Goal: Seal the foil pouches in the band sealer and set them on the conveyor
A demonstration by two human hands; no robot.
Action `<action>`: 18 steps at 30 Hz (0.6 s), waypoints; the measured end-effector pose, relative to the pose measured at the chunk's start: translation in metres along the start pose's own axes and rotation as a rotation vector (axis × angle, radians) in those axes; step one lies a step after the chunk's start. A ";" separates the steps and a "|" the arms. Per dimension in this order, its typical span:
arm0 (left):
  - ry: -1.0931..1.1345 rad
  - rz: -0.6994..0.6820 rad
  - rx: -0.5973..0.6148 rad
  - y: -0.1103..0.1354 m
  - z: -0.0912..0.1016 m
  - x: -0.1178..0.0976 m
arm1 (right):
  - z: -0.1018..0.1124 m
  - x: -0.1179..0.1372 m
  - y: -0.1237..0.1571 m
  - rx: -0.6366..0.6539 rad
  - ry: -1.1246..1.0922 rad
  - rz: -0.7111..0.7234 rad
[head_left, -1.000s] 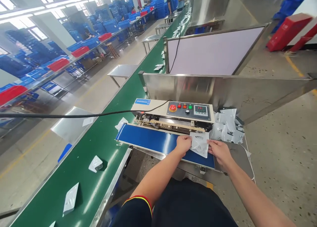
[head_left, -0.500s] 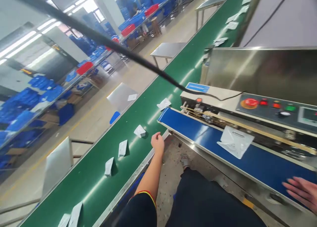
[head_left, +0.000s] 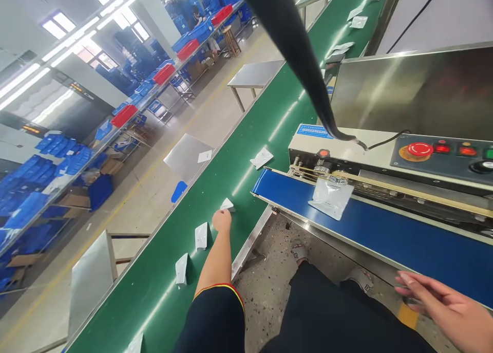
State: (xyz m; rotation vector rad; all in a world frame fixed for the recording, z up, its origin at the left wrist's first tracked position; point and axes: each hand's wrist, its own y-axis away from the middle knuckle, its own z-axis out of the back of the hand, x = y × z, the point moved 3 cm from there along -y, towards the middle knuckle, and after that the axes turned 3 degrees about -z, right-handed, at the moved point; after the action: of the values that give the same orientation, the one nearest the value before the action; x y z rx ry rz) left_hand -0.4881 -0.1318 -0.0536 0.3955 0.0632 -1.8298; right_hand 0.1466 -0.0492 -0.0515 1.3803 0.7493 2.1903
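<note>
My left hand reaches out over the green conveyor belt and its closed fingers rest on a small white pouch. Two more white pouches lie just left of it on the belt. My right hand hovers with fingers apart, holding nothing, near the front edge of the sealing machine's blue belt. A clear plastic pouch rides on that blue belt, its top edge under the sealer's band near the left end.
The sealer's control panel with a red button sits at the right, a steel guard wall behind it. A black cable hangs across the view. Steel side tables and racks of blue and red crates line the aisle.
My left hand left the pouch at the sealer and reached left onto the green belt, closing on a white pouch. The clear pouch travelled left along the blue belt. The view swung left.
</note>
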 end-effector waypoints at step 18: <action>0.809 -0.785 0.891 0.311 -0.006 -0.234 | -0.029 0.124 0.030 0.101 -0.009 0.939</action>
State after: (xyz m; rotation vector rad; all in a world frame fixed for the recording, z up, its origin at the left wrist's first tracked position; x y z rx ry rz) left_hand -0.1377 -0.0067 0.0604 1.9454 -0.0595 -2.2485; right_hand 0.0681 -0.0010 0.0411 2.0786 0.1899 2.8248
